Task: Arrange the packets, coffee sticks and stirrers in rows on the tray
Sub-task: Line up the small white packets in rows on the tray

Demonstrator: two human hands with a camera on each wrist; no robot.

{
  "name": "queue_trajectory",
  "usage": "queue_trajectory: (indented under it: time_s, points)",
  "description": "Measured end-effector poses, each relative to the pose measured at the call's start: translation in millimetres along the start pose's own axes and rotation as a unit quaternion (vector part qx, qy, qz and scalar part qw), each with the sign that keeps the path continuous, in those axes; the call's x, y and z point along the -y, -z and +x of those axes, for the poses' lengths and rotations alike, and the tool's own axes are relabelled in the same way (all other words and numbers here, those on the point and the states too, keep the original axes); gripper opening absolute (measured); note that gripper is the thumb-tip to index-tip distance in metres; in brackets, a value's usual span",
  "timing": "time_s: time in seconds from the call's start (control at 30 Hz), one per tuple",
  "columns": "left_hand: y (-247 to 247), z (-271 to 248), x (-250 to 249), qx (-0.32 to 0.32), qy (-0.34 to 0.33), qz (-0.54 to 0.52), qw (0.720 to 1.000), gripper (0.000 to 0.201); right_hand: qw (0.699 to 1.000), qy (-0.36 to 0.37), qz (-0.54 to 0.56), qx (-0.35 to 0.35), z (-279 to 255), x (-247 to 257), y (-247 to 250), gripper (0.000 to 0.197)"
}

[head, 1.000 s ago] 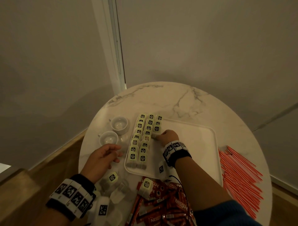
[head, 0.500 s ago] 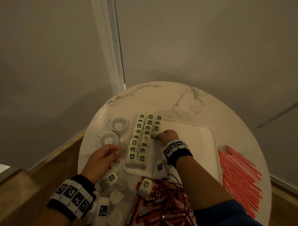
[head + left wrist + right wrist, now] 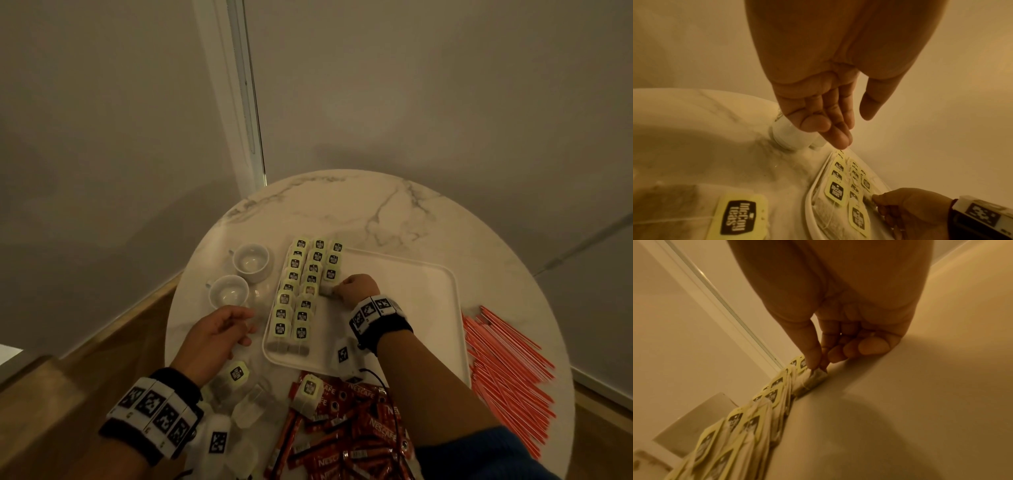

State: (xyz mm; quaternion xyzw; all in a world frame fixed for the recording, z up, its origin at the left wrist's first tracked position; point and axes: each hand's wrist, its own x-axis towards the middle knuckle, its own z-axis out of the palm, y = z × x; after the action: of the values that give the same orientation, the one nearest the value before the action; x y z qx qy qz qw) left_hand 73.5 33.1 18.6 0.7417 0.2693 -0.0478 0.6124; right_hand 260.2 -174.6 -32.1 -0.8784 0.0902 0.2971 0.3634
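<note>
Round white marble-veined desk (image 3: pixel 342 205) against pale walls, dim warm light. On its middle, rounded-square white plastic tray (image 3: pixel 411 274). Along the tray's left part, three rows of tea-bag packets with pale yellow-green tags (image 3: pixel 301 291), overlapping like shingles; the two left rows long, the third short. At the near end of that third row, one tea bag (image 3: pixel 815 379) pinched between thumb and forefinger of the right hand (image 3: pixel 356 291), the other fingers curled with knuckles down on the tray floor. Left hand (image 3: pixel 219 334) off the tray's left edge above the desk, fingers relaxed and slightly bent, holding nothing; in the left wrist view the same hand (image 3: pixel 830 113) palm down, fingertips pointing at the tray's far corner. Loose tea-bag packets (image 3: pixel 236 375) on the desk near the left wrist, one more (image 3: pixel 310 387) lying on the heap of red coffee sticks (image 3: pixel 346 431) at the desk's near edge. Right of the tray, touching nothing on it, fanned pile of thin red stirrers (image 3: pixel 507 373). Left of the tray, two small white ceramic cups (image 3: pixel 251 262), one beyond the other. Black wristbands with white marker blocks on both wrists; blue sleeve on the right arm.
</note>
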Motion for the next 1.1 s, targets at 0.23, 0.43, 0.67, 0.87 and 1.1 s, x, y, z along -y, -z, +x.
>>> queue_trajectory:
  time_s: [0.23,0.43,0.67,0.87,1.1]
  points:
    - [4.7,7.6,12.7,0.006,0.018,0.109,0.994,0.013,1.0,0.014,-0.017,-0.012,-17.3,4.3,6.8,0.028]
    - [10.0,4.4,38.7,0.083,-0.011,0.454,0.887,0.045,0.971,0.192,-0.145,0.013,-94.0,-24.2,-20.7,0.009]
    - [-4.5,-0.2,52.3,0.124,-0.037,0.532,0.837,0.056,0.901,0.207,-0.376,0.061,-137.3,-61.0,-60.7,0.052]
    - [-7.7,6.3,49.5,0.12,-0.046,0.535,0.835,0.025,0.883,0.212,-0.418,0.022,-143.1,-65.2,-67.6,0.053]
    - [-1.9,13.0,43.2,0.109,-0.048,0.499,0.858,0.02,0.906,0.177,-0.384,0.016,-146.0,-68.4,-70.7,0.056]
